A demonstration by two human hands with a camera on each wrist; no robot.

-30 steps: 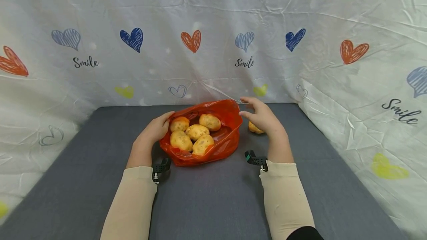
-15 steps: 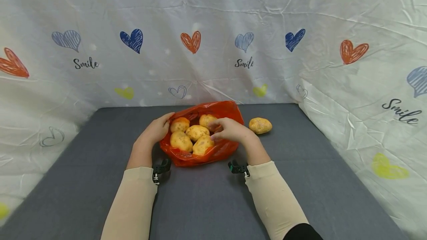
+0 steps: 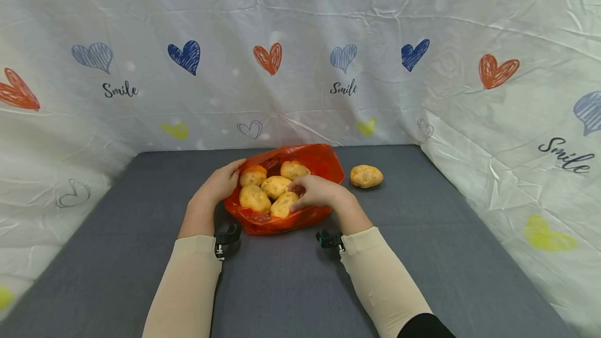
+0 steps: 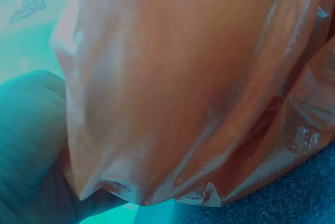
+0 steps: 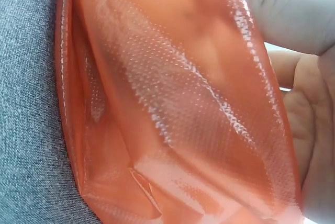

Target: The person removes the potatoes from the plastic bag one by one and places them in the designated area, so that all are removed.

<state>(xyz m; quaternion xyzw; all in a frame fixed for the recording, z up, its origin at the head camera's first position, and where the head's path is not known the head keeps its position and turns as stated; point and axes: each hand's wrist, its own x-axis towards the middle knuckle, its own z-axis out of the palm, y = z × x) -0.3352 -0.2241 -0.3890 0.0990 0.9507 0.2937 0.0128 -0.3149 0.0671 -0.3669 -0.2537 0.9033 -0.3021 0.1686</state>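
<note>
A red plastic bag [image 3: 324,163] lies open-mouthed near the back of the table, with several potatoes [image 3: 254,198] inside. My left hand [image 3: 219,181] grips the bag's left edge; its fingertips are partly hidden. Inside the mouth, my right hand [image 3: 319,192] has its thumb and fingers around the front-right potato [image 3: 283,205]. In the left wrist view the bag [image 4: 172,88] fills most of the picture, beside part of the left hand [image 4: 31,145]. The bag's wall [image 5: 183,103] hides the right fingertips in the right wrist view, where the thumb and palm [image 5: 309,109] show.
One loose potato [image 3: 366,176] lies on the grey table [image 3: 291,286], right of the bag. A white curtain [image 3: 300,14] printed with hearts stands behind the table and along both sides.
My right hand has come from beyond the bag's right edge, by the loose potato, leftward into the bag onto the front-right potato. The left hand stays at the bag's edge.
</note>
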